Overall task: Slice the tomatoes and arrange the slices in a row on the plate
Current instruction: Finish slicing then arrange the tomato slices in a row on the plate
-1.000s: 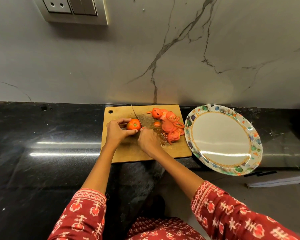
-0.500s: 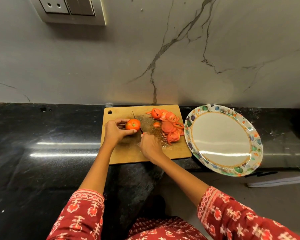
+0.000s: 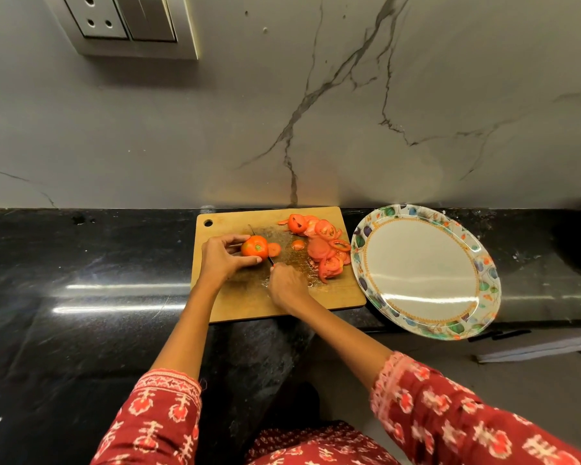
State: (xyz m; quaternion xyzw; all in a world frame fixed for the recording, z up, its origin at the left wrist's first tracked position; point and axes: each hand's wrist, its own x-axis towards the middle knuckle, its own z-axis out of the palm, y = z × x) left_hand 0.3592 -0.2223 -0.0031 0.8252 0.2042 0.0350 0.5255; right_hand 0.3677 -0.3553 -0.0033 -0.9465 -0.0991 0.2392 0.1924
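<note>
Your left hand (image 3: 220, 260) curls its grip round the round red tomato (image 3: 254, 246) on the wooden cutting board (image 3: 249, 303), steadying it while your right hand (image 3: 287, 286) clasps the slim knife (image 3: 271, 261); the floral-rimmed plate (image 3: 483, 263) waits bare.

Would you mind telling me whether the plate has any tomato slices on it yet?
Empty. The plate shows only bare white centre; all slices lie on the cutting board.

Dim warm light; glare streaks on counter (image 3: 121, 297), plate (image 3: 483, 263); wide-angle edge distortion.
</note>
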